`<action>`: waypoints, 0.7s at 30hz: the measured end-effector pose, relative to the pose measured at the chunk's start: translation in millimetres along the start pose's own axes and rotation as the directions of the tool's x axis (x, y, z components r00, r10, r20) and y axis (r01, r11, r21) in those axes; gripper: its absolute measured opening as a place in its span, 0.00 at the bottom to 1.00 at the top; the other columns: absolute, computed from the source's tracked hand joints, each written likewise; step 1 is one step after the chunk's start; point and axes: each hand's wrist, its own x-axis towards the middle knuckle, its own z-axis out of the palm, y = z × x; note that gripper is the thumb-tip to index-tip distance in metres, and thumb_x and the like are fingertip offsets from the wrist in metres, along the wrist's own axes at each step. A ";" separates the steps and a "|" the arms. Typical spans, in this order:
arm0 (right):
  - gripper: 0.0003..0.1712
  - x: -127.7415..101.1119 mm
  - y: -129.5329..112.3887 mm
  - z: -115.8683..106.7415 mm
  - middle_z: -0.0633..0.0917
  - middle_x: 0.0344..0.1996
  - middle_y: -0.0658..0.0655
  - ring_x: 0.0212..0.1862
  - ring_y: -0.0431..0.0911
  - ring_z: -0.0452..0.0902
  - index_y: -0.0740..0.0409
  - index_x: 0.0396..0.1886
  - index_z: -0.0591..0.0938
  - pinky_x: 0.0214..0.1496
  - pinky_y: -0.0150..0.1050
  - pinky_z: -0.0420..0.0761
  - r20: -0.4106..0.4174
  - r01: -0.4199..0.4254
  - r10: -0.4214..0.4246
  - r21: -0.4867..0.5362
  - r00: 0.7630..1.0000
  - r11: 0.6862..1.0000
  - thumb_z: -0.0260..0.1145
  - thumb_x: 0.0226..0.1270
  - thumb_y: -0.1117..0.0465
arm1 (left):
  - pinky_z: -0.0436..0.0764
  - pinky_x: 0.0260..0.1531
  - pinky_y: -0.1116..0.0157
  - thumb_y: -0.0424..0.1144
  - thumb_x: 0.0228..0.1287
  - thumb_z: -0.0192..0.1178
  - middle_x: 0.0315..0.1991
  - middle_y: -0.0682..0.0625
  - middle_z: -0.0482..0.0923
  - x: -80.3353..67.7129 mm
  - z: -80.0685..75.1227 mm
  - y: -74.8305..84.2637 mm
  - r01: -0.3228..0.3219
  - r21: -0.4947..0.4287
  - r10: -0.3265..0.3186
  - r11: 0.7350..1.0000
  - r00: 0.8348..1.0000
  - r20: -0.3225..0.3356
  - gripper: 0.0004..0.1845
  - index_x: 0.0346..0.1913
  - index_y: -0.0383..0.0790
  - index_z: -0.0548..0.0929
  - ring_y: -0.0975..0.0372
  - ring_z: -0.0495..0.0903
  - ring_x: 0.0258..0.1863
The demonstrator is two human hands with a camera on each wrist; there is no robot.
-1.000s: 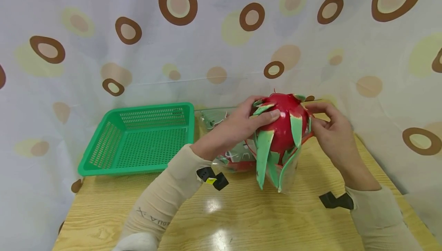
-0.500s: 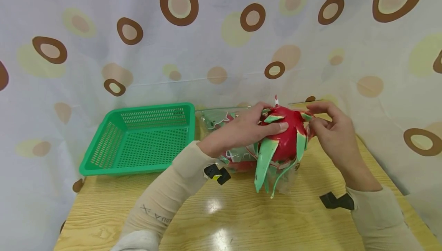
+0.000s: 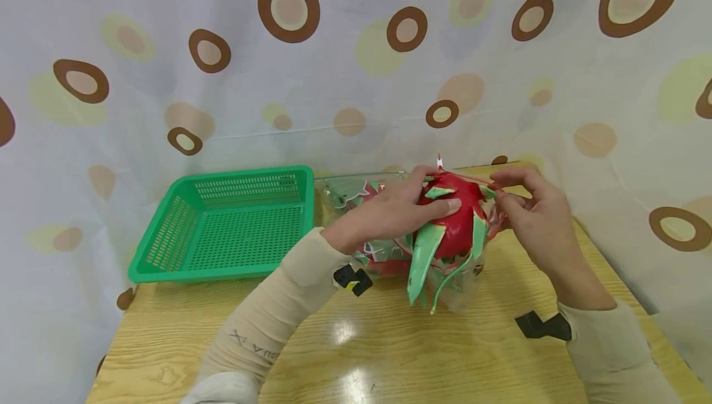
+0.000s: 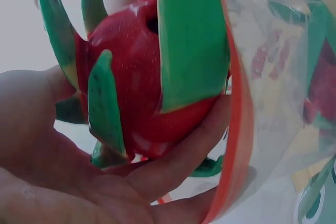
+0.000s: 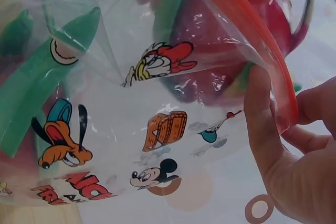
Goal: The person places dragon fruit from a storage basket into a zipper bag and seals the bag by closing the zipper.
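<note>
A red dragon fruit (image 3: 458,234) with green scale-like leaves is in my left hand (image 3: 386,212), whose thumb lies across its near side and fingers curl round the back. Its leaves point down toward the table. Around it stands the mouth of a clear plastic zip bag (image 5: 118,135), printed with cartoon figures. My right hand (image 3: 539,231) pinches the bag's red zip edge (image 5: 275,69) between thumb and fingers. In the left wrist view, the red edge runs close beside the fruit (image 4: 131,72). The bag's lower part is partly hidden behind the leaves.
Left of the hands, a green plastic basket (image 3: 222,275) stands on the wooden table (image 3: 311,342). Another clear bag (image 3: 386,249) with red and green contents lies behind my left forearm. A patterned curtain (image 3: 345,58) hangs along the back.
My left hand has lowered the dragon fruit and shifted slightly right, deeper into the bag's mouth. A small upright red-and-white tip now shows above the fruit. The right hand stays nearly in place.
</note>
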 end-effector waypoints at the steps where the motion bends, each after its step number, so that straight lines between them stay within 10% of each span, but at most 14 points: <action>1: 0.13 -0.3 -0.3 0.7 0.78 0.41 0.53 0.21 0.41 0.79 0.61 0.54 0.77 0.26 0.32 0.84 0.011 0.001 -0.001 0.028 1.000 1.000 0.55 0.73 0.69 | 0.77 0.57 0.61 0.65 0.67 0.54 0.60 0.55 0.73 1.2 1.0 -0.7 -0.005 0.012 0.005 1.000 1.000 -0.011 0.38 0.74 0.56 0.55 0.62 0.77 0.57; 8: 0.13 -1.6 -1.4 5.7 0.77 0.41 0.55 0.22 0.39 0.79 0.67 0.54 0.76 0.27 0.32 0.84 0.059 0.020 -0.027 0.114 0.998 0.993 0.56 0.73 0.70 | 0.80 0.50 0.62 0.63 0.70 0.52 0.59 0.49 0.74 10.4 12.7 -3.6 0.029 0.182 -0.016 0.983 0.997 -0.074 0.40 0.75 0.50 0.51 0.60 0.81 0.46; 12: 0.13 -1.6 -1.8 7.4 0.78 0.40 0.54 0.21 0.40 0.79 0.66 0.54 0.76 0.26 0.32 0.84 0.062 0.009 -0.018 0.140 0.998 0.990 0.57 0.72 0.70 | 0.79 0.33 0.65 0.57 0.75 0.47 0.42 0.47 0.79 13.6 15.1 -6.2 0.010 0.277 0.015 0.961 0.996 -0.086 0.32 0.72 0.47 0.53 0.61 0.78 0.25; 16: 0.12 -0.9 -2.0 8.4 0.79 0.34 0.53 0.21 0.41 0.78 0.66 0.53 0.77 0.26 0.32 0.84 0.045 -0.018 0.011 0.152 0.999 0.988 0.57 0.72 0.70 | 0.70 0.20 0.69 0.46 0.80 0.42 0.22 0.49 0.71 16.3 13.5 -11.2 -0.036 0.273 0.053 0.961 0.997 -0.056 0.21 0.69 0.46 0.56 0.61 0.63 0.12; 21: 0.12 -0.9 -1.4 7.5 0.79 0.38 0.53 0.23 0.40 0.79 0.66 0.53 0.77 0.27 0.30 0.83 0.040 -0.031 0.025 0.162 0.999 0.986 0.57 0.72 0.70 | 0.70 0.23 0.70 0.44 0.79 0.44 0.23 0.53 0.71 16.8 9.5 -14.5 -0.021 0.229 0.027 0.973 0.999 -0.025 0.18 0.66 0.48 0.61 0.64 0.66 0.17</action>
